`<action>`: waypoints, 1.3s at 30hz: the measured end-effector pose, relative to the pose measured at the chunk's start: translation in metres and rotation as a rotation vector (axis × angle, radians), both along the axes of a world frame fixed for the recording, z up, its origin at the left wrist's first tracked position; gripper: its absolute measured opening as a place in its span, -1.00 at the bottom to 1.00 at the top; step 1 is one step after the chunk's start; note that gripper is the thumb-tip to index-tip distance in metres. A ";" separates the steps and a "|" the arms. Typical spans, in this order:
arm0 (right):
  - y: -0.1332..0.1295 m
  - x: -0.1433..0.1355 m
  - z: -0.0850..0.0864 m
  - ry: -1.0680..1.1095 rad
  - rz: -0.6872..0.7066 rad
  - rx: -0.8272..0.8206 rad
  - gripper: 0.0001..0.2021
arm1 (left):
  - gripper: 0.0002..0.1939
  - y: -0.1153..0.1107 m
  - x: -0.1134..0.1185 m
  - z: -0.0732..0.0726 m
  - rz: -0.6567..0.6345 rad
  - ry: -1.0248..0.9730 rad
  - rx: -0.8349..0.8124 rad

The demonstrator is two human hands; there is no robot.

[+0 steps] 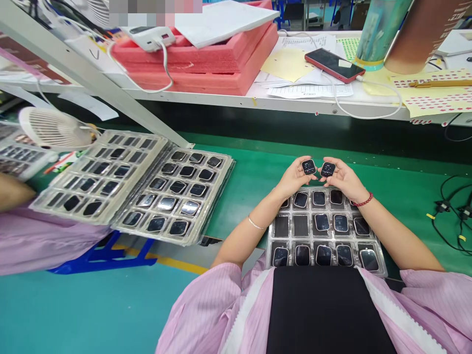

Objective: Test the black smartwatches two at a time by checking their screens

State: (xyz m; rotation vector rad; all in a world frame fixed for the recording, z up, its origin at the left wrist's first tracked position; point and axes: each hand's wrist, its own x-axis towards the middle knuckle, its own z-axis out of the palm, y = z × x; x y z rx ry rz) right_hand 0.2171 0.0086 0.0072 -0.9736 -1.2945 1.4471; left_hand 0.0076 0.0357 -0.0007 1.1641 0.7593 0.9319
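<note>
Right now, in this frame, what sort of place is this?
Probably an electronics factory or workshop: trays of square, watch-like devices at a green workbench, and another person's pink clothing, much like the camera wearer's, at the left.

The striped sleeves (208, 302) are pink, the beaded bracelet (364, 200) red.

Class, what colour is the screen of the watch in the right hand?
The screen is black with small white markings; head view.

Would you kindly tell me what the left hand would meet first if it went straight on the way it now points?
Probably the dark square device held in the right hand, across a small gap from the left hand, though depth is unclear here.
</note>
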 end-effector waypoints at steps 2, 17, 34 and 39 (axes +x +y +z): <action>-0.002 -0.002 -0.001 -0.087 -0.030 0.060 -0.44 | -0.32 -0.003 0.001 0.001 0.000 0.043 0.061; -0.004 -0.005 -0.001 -0.210 -0.076 0.173 -0.67 | -0.56 -0.004 0.001 0.002 -0.041 0.103 0.144; -0.004 -0.006 0.000 -0.227 -0.090 0.151 -0.70 | -0.53 -0.005 0.002 0.001 -0.040 0.136 0.149; -0.004 -0.005 -0.001 -0.241 -0.083 0.162 -0.68 | -0.52 -0.005 0.003 0.002 -0.041 0.095 0.155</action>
